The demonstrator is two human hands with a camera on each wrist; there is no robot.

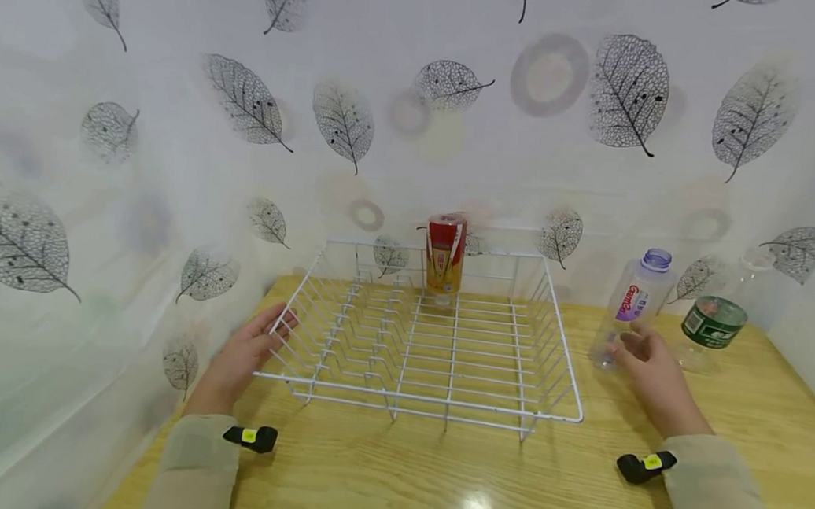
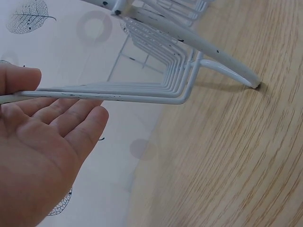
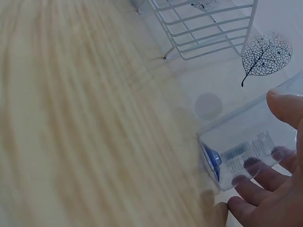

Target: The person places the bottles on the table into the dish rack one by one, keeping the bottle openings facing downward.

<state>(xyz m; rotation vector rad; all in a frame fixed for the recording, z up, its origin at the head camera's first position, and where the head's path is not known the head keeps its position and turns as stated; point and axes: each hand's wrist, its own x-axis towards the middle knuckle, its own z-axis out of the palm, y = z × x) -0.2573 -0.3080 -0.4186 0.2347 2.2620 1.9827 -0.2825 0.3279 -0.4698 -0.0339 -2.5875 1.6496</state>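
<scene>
A white wire dish rack (image 1: 453, 360) stands on the table in the head view. My left hand (image 1: 244, 353) holds its left side, with the thumb over the rim wire and the fingers below it in the left wrist view. To the right of the rack, my right hand (image 1: 654, 378) grips a clear plastic bottle (image 1: 650, 279) with a purple-tinted, uncapped neck. Thumb and fingers lie on opposite sides of this bottle (image 3: 241, 137) in the right wrist view, its base close to the table. A bottle with a red and yellow label (image 1: 445, 253) stands neck-down at the rack's back.
Right of my right hand stands another clear bottle with a green label (image 1: 715, 322). A leaf-patterned curtain (image 1: 414, 160) hangs behind and along both sides of the wooden table (image 1: 391, 482). Upright wire dividers (image 1: 373, 339) fill the rack's left part.
</scene>
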